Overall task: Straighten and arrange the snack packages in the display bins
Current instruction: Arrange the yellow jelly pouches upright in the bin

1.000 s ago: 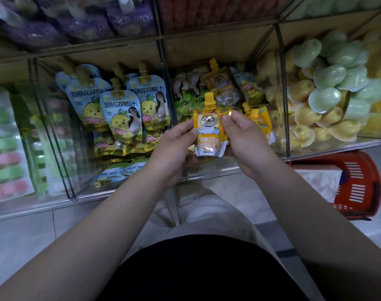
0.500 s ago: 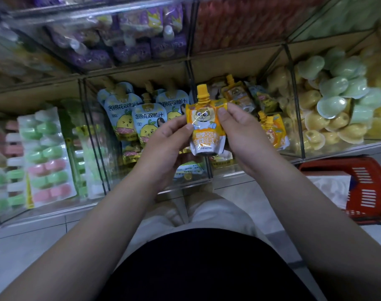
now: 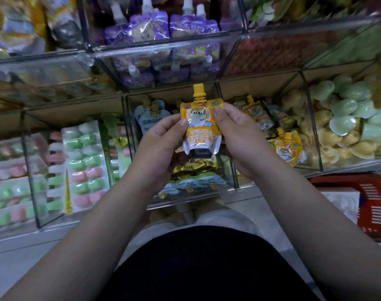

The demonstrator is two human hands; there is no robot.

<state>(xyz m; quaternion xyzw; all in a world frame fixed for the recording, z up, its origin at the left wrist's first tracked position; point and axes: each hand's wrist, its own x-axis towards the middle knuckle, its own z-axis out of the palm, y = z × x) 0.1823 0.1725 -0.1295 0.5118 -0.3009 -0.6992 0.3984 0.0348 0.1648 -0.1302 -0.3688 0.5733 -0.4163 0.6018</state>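
- One orange spout pouch point(image 3: 200, 124) is out of the clear display bins point(image 3: 163, 47), held upright in the air in front of the lower middle bin, cap up, printed face toward the camera.
- Left hand point(image 3: 161, 144) pinches the pouch's left edge, thumb on the front. Right hand point(image 3: 239, 135) pinches the right edge the same way. Both hands are closed on the pouch; neither is free.
- Pouch look: orange and white, cartoon animal on the upper half, orange screw cap, glossy film, slightly creased, base gusset spread open. It seems full and soft, so it will likely flex under the thumbs.
- Done so far, as a judgement: little can be confirmed. Purple pouches point(image 3: 150, 29) in the upper bin stand fairly straight.
- Left to do: the held pouch is not yet set in a bin. Matching orange pouches point(image 3: 289, 148) sit in the bin to the right, leaning at mixed angles, which is probably its home.
- The middle bin behind the hands holds blue-and-yellow pouches point(image 3: 149, 118), with others lying flat in a heap at its front; these look unsorted.
- Nearby: pink and green blister packs point(image 3: 85, 161) at left, green and yellow shell-shaped snacks point(image 3: 341, 124) at far right, a red basket point(image 3: 372, 203) on the floor.
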